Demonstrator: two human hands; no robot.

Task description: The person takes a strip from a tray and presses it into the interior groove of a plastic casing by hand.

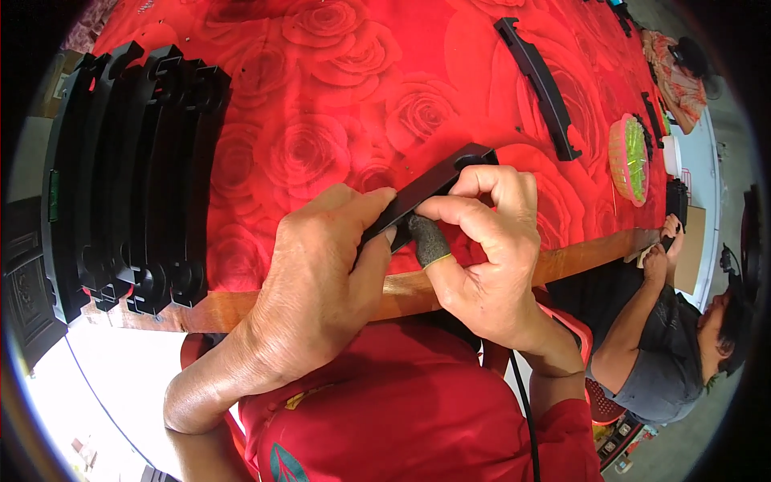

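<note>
Between my hands, over the table's near edge, a long black plastic strip [430, 183] is held at a slant, its far end up to the right. My left hand [325, 257] is closed round its lower end, thumb and fingers on opposite sides. My right hand [486, 249] pinches the strip nearer the upper end. A dark grey finger cot [431, 243] with a yellow rim covers my right thumb, pressed against the strip's underside. Whatever the right fingertips touch there is partly hidden.
Several similar black plastic strips [136, 185] stand side by side at the left. Another black strip [540, 87] lies at the far right on the red rose-patterned tablecloth [321, 96]. Beyond it sits a pink basket [629, 161] with green pieces. A co-worker [666, 345] sits at the right, hands at the table.
</note>
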